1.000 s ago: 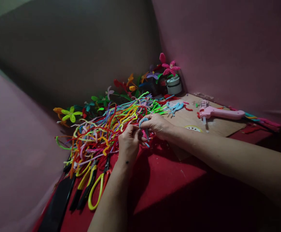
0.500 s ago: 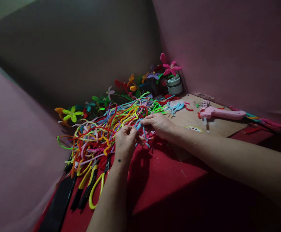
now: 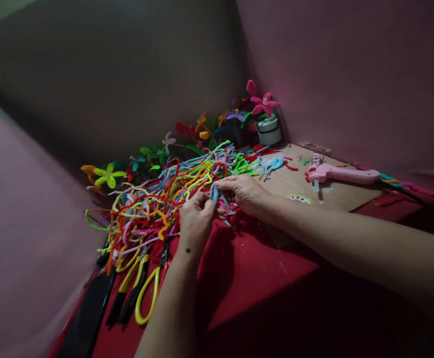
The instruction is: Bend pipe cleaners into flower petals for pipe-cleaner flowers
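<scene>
A light-blue pipe cleaner (image 3: 214, 192), bent into loops, is between my two hands. My left hand (image 3: 198, 216) pinches its lower part between thumb and fingers. From the right, my right hand (image 3: 241, 191) grips the upper part with its fingertips. One blue end slants down below my right fingers. Just behind my hands spreads a big heap of many-coloured pipe cleaners (image 3: 187, 179). More light-blue pieces (image 3: 272, 165) lie on the wooden board (image 3: 336, 196) beyond my right hand.
A pink glue gun (image 3: 345, 174) rests on the board, near a round white-and-yellow disc (image 3: 299, 199). Yellow-handled scissors (image 3: 147, 298), black-and-yellow pliers (image 3: 134, 291) and a black flat object (image 3: 88, 313) lie at the left. Pipe-cleaner flowers (image 3: 109, 175) and a lidded jar (image 3: 269, 130) line the back wall.
The blue loops now stand more open and upright between my fingers. My left hand has shifted slightly right and down, while my right hand stays almost in place.
</scene>
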A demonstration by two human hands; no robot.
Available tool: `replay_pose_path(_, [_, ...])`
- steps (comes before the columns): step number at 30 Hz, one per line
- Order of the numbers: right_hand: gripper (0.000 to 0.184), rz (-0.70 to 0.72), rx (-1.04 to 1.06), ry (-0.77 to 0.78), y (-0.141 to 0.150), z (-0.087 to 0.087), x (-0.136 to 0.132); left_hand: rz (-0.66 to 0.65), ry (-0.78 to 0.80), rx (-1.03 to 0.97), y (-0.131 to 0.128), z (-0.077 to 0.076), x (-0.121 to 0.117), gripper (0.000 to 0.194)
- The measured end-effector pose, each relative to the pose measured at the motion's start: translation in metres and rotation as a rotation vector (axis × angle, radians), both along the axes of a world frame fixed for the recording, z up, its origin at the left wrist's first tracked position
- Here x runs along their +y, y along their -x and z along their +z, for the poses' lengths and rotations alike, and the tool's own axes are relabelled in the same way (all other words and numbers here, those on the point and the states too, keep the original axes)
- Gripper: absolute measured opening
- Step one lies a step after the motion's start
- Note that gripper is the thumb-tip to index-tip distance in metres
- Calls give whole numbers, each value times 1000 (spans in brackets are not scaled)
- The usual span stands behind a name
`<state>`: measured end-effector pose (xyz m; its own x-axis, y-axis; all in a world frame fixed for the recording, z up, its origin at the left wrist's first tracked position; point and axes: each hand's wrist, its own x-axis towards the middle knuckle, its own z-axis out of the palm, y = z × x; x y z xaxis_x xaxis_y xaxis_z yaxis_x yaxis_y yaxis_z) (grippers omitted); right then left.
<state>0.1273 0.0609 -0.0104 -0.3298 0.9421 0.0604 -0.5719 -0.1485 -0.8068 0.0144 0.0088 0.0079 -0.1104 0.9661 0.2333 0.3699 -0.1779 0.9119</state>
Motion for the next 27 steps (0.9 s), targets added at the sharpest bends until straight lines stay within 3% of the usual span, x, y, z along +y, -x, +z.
replay_pose_path(3, [10,26,21,21,-1,3,-2,-34,35,-48,0,1,0,6])
replay_pose_path(7, [15,36,54,48,-2,7,-5,-91,177,-279,2,5,-1,4])
replay_pose_path(10, [18,24,54,37,-2,8,-6,-122,193,-394,3,6,-1,7])
replay_pose_path(13, [16,17,49,19,-3,8,-4,-147,122,-388,1,4,-1,14])
replay_pose_path(17, [9,38,61,27,-4,7,-4,-118,70,-271,1,1,-1,8])
replay_pose_path(20, [7,39,54,77,-3,5,-4,-110,117,-255,3,0,0,6])
replay_pose_path(27, [14,97,111,183,3,-2,-2,-225,250,-333,6,3,1,9])
